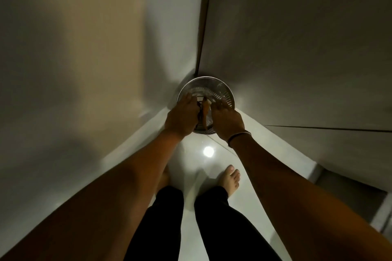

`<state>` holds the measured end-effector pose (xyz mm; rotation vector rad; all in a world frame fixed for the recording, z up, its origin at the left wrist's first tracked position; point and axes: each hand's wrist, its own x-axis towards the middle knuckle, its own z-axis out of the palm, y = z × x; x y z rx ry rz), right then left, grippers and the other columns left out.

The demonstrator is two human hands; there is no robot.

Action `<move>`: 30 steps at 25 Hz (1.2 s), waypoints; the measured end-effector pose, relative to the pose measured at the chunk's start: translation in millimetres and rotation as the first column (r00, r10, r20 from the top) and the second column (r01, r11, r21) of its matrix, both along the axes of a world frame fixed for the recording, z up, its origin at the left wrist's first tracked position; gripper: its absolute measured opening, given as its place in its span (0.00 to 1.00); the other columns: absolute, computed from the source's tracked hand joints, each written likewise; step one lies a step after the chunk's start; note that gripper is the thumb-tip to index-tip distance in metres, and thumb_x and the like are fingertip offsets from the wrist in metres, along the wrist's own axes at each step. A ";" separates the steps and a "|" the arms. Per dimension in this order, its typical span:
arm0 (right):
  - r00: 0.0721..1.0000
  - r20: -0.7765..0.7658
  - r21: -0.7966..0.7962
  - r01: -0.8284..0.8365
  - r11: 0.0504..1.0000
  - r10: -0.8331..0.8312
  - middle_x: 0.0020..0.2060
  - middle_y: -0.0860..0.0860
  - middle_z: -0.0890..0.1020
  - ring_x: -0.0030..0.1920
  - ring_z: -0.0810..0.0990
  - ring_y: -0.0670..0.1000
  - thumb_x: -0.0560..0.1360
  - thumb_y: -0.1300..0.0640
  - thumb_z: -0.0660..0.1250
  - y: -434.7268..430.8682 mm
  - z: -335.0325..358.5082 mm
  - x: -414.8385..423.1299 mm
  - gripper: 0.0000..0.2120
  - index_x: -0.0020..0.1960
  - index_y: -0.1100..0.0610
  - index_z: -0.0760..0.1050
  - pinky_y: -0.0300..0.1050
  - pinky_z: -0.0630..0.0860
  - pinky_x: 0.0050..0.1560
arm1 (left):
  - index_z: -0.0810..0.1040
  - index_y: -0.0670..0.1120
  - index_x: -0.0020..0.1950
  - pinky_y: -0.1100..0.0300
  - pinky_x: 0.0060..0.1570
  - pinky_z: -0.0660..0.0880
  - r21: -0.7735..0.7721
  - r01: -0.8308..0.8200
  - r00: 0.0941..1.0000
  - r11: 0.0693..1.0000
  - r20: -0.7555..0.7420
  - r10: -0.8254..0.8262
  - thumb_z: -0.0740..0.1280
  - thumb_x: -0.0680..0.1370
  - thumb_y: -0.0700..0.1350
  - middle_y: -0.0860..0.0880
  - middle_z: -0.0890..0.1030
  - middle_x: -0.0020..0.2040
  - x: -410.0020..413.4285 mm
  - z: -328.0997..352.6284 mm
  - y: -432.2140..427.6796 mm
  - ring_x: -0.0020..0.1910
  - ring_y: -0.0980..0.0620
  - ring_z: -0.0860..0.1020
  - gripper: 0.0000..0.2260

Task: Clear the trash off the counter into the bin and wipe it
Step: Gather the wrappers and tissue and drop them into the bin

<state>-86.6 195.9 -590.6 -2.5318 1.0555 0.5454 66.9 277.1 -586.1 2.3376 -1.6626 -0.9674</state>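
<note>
Trash [205,113], an orange-brown strip hanging upright, sits between our hands: left hand [182,117] at nine o'clock seems closed on it, right hand [227,122] at three, grip unclear. Beyond, at twelve, the bin [226,93] gapes directly beneath.

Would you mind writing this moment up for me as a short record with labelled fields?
place: corner where two walls meet, glossy tiled floor
bin: round perforated metal bin standing in that corner
left hand: left hand over the bin's near rim, fingers curled on something dark
right hand: right hand over the bin, thin band at the wrist
trash: brownish scrap hanging between the hands above the bin opening; which hand holds it is unclear
person: standing barefoot, dark trousers
counter: not in view
</note>
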 end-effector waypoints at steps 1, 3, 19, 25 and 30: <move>0.999 0.033 -0.011 -0.001 1.000 0.001 0.81 0.61 0.65 0.82 0.62 0.63 0.83 0.55 0.65 2.8 17.4 -5.9 0.31 0.82 0.61 0.59 0.58 0.72 0.75 | 0.62 0.40 0.83 0.42 0.73 0.73 -0.005 0.000 1.000 1.000 0.016 0.000 0.63 0.85 0.45 0.40 0.62 0.84 -0.6 14.9 2.7 0.83 0.39 0.62 0.27; 0.999 0.047 -0.022 -0.016 1.000 0.017 0.84 0.61 0.55 0.85 0.52 0.62 0.85 0.53 0.60 9.3 60.4 -15.4 0.33 0.84 0.61 0.51 0.56 0.60 0.83 | 0.53 0.40 0.86 0.46 0.81 0.64 0.011 0.088 0.989 0.996 0.116 -0.089 0.66 0.85 0.47 0.40 0.54 0.87 -2.7 53.7 8.4 0.86 0.41 0.53 0.34; 0.786 0.594 -0.352 0.446 0.823 -0.172 0.77 0.56 0.72 0.78 0.70 0.58 0.87 0.48 0.60 11.5 496.1 -30.3 0.23 0.79 0.58 0.69 0.55 0.71 0.76 | 0.47 0.42 0.87 0.42 0.83 0.58 -0.527 0.161 0.935 0.834 0.351 0.041 0.50 0.87 0.60 0.41 0.48 0.88 4.3 460.6 -23.5 0.87 0.43 0.48 0.34; 0.697 0.711 -0.465 0.564 0.682 -0.092 0.72 0.58 0.76 0.70 0.75 0.60 0.84 0.56 0.60 -59.6 584.1 -52.7 0.21 0.75 0.57 0.72 0.54 0.74 0.71 | 0.52 0.42 0.86 0.39 0.83 0.57 -0.656 0.283 0.930 0.700 0.366 -0.033 0.50 0.86 0.62 0.40 0.52 0.87 -4.8 548.5 -113.3 0.87 0.41 0.50 0.35; 0.813 0.449 -0.381 0.550 0.743 -0.371 0.83 0.62 0.58 0.83 0.56 0.64 0.79 0.49 0.71 -139.6 602.2 -89.2 0.40 0.83 0.57 0.56 0.60 0.62 0.82 | 0.46 0.46 0.87 0.42 0.85 0.50 -0.458 0.328 0.899 0.826 0.420 -0.124 0.58 0.84 0.64 0.43 0.45 0.88 -31.1 573.9 -212.9 0.87 0.42 0.44 0.39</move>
